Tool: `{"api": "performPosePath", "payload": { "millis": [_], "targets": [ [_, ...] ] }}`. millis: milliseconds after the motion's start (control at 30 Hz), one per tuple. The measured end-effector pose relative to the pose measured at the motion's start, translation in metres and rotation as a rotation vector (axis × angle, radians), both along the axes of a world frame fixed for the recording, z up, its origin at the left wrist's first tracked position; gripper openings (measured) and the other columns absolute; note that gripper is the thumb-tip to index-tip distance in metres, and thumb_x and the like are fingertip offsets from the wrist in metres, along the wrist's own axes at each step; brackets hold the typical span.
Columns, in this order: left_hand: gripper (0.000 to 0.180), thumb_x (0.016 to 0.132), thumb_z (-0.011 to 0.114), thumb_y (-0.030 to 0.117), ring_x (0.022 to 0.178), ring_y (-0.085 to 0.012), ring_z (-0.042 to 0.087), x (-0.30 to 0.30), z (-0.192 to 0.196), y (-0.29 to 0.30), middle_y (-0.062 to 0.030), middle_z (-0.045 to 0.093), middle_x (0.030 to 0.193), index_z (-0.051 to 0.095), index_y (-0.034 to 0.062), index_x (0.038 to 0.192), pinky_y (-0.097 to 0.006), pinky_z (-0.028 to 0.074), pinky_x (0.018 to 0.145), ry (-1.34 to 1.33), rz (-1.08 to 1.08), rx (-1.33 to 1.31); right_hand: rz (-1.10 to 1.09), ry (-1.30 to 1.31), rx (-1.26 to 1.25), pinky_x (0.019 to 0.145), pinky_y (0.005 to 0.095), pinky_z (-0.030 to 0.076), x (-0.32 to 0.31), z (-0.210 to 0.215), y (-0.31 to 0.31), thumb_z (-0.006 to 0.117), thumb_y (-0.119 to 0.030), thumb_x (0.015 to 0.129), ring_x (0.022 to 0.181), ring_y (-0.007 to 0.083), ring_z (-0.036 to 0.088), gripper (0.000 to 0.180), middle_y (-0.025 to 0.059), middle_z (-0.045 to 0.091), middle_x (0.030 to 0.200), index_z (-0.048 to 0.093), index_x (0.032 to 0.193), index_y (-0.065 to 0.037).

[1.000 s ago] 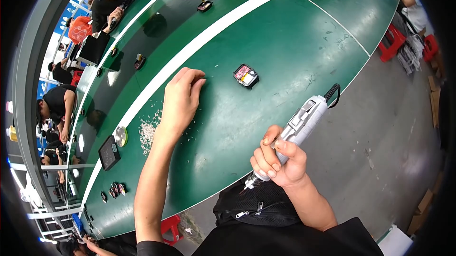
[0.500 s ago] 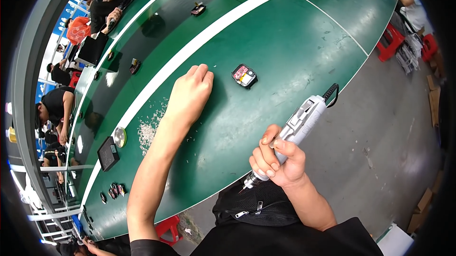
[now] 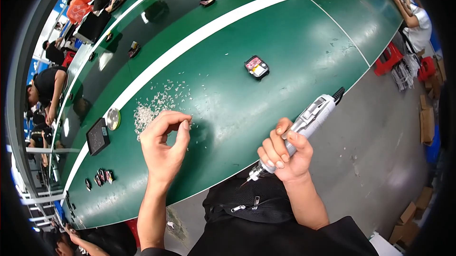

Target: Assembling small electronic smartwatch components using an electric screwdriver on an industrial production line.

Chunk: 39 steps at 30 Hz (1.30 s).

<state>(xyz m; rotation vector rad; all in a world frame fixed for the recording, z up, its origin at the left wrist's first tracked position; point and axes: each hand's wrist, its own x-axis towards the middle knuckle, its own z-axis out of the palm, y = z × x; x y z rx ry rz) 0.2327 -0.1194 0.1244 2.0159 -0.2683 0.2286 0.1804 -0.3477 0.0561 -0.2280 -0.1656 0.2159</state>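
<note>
Holding: the right hand (image 3: 285,154) is closed around a grey electric screwdriver (image 3: 304,127), fingers wrapped about the lower part of its body.
Screwdriver: tilted, its metal bit pointing down and toward the person, off the near edge of the table, above the dark apron (image 3: 256,203); its black rear end points up and to the right, over the grey floor (image 3: 375,142).
Left hand: the left hand (image 3: 164,146) hovers over the green table (image 3: 266,32) near its near edge, thumb and forefinger pinched together, the other fingers curled in; whether a screw sits in the pinch cannot be told.
Screws: a scatter of small pale screws (image 3: 152,106) lies on the table just beyond the left hand, thickest toward the left.
Small part: a black tray-like piece with red and white inside (image 3: 257,67) lies farther out on the table, well apart from both hands.
Left end: a round metal dish (image 3: 113,118) and a black flat device (image 3: 98,136) lie beside each other by the white stripe (image 3: 228,23).
Far side: other people sit along the far edge.
</note>
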Motion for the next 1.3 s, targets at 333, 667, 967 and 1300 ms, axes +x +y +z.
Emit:
{"api": "performPosePath", "payload": {
  "millis": [333, 667, 967, 1300],
  "targets": [
    [0.013, 0.085, 0.058, -0.009, 0.071, -0.015, 0.064, -0.063, -0.01, 0.019, -0.0141, 0.067, 0.085, 0.068, -0.0082, 0.095, -0.024, 0.053, 0.062, 0.305, 0.033, -0.446, -0.082, -0.018, -0.087, 0.051, 0.029, 0.04, 0.003, 0.015, 0.005, 0.046, -0.021, 0.094, 0.044, 0.0114, 0.043, 0.017, -0.0005, 0.041, 0.051, 0.051, 0.1, -0.006],
    [0.012, 0.078, 0.063, -0.012, 0.075, -0.0166, 0.063, -0.088, -0.031, 0.0, -0.0163, 0.064, 0.088, 0.065, -0.009, 0.089, -0.026, 0.051, 0.068, 0.357, -0.195, -0.756, -0.22, -0.098, 0.015, 0.047, 0.0264, 0.039, 0.014, 0.081, 0.023, 0.054, -0.017, 0.092, 0.042, 0.0099, 0.047, 0.013, -0.0008, 0.042, 0.052, 0.048, 0.089, -0.006],
    [0.018, 0.093, 0.056, 0.007, 0.07, -0.0175, 0.059, -0.096, -0.025, -0.023, -0.0189, 0.063, 0.084, 0.062, -0.0098, 0.089, -0.028, 0.05, 0.063, 0.39, -0.292, -1.084, -0.258, -0.066, 0.048, 0.048, 0.0268, 0.039, 0.013, 0.088, 0.034, 0.054, -0.018, 0.092, 0.042, 0.0104, 0.046, 0.015, 0.0001, 0.043, 0.053, 0.049, 0.088, -0.005],
    [0.015, 0.091, 0.057, 0.003, 0.067, -0.018, 0.058, -0.094, -0.02, -0.028, -0.0178, 0.063, 0.079, 0.061, -0.0094, 0.086, -0.028, 0.049, 0.06, 0.326, -0.211, -0.995, -0.298, -0.132, -0.005, 0.049, 0.0278, 0.039, 0.01, 0.085, 0.035, 0.051, -0.02, 0.093, 0.042, 0.0115, 0.045, 0.016, 0.0006, 0.043, 0.054, 0.049, 0.091, -0.004]
  ]
}}
